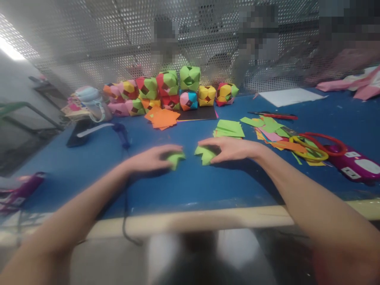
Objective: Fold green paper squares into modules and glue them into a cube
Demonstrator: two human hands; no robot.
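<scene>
In front of me, the smooth tabletop is solid blue (a strong, even shade), and the small folded paper piece at the frame's centre is plain lime green.

No text, label, brand, number or sign can be read. At three o'clock, the purple power strip carries pale markings too blurred to make out; the purple one at nine o'clock is equally illegible.
</scene>
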